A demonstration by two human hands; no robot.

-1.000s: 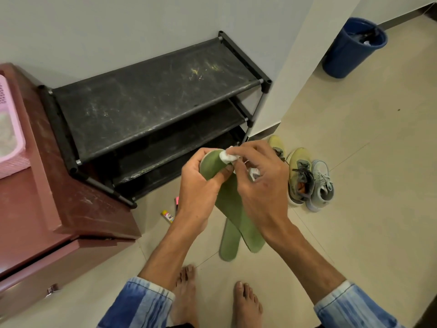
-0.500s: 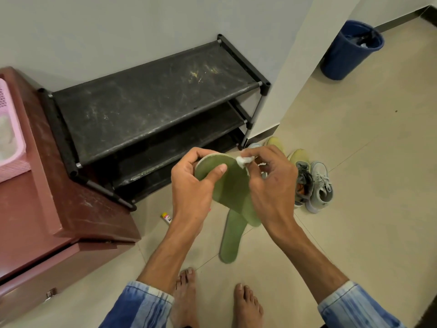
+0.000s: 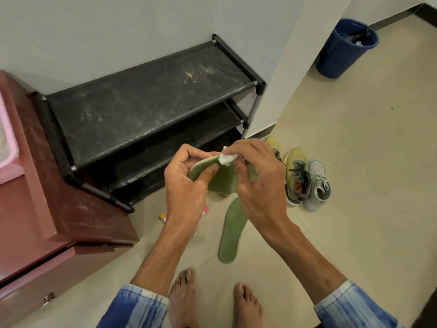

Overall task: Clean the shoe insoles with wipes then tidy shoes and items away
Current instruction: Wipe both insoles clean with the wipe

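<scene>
My left hand (image 3: 186, 185) grips a green insole (image 3: 223, 177) by its upper end, thumb across its face. My right hand (image 3: 257, 176) pinches a crumpled white wipe (image 3: 227, 159) against the insole's top edge. A second green insole (image 3: 233, 230) lies flat on the floor below my hands. Two yellow-green shoes (image 3: 295, 174) and a pale grey shoe (image 3: 318, 183) stand on the floor to the right.
A black three-tier shoe rack (image 3: 146, 102) stands against the wall. A reddish cabinet (image 3: 35, 209) with a pink basket (image 3: 7, 143) is at left. A blue bin (image 3: 343, 48) sits far right. A small pink packet (image 3: 206, 209) and a small tube (image 3: 163, 218) lie on the floor. My bare feet (image 3: 212, 301) are below.
The insole in my hands has tilted flatter and its lower end has risen off the floor insole. My right hand keeps the wipe at its top edge.
</scene>
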